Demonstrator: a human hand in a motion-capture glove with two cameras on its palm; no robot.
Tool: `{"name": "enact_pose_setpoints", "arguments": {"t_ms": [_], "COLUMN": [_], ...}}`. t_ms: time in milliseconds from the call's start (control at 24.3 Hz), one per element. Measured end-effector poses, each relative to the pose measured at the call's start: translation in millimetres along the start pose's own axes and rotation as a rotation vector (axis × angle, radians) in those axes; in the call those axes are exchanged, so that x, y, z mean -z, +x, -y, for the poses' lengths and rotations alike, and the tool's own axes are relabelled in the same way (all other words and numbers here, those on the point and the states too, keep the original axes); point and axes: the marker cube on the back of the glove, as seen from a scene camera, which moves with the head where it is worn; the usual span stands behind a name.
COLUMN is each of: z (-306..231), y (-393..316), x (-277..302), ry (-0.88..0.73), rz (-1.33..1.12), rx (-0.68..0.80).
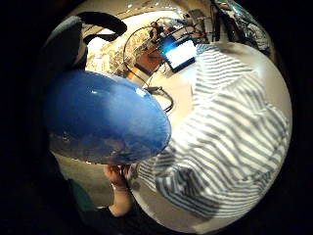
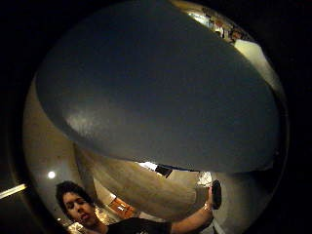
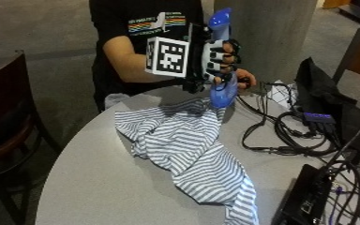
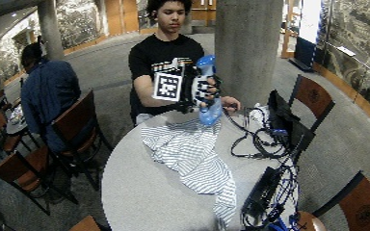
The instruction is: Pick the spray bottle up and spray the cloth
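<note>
Round and grey, the surface [image 3: 99, 183] carries a crumpled blue-and-white striped cloth [image 3: 186, 150] across its middle, with a tangle of black cables [image 3: 280, 136] and a dark laptop [image 3: 304, 197] to the right. My gloved right hand [image 3: 221, 58] has its fingers curled round the neck of a translucent blue plastic spray bottle [image 3: 222, 91], holding it upright, lifted clear of the surface at the far edge, just above the cloth's far end. Picking up looks done to me; spraying is the step in hand. Next I judge the nozzle must be turned down toward the stripes and the trigger squeezed.
</note>
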Motion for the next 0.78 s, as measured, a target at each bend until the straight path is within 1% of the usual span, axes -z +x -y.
{"name": "enact_pose_setpoints", "arguments": {"t_ms": [206,454,783], "z": [-7.4,-15.6,-30.1], "y": [20.0,47.1,57.5], "x": [-39.8,-62.7,-74.4], "ry": [-0.078,-0.129,-0.187], "rz": [0.055,0.065,0.070], "rx": [-0.088,-0.138,-0.121]}}
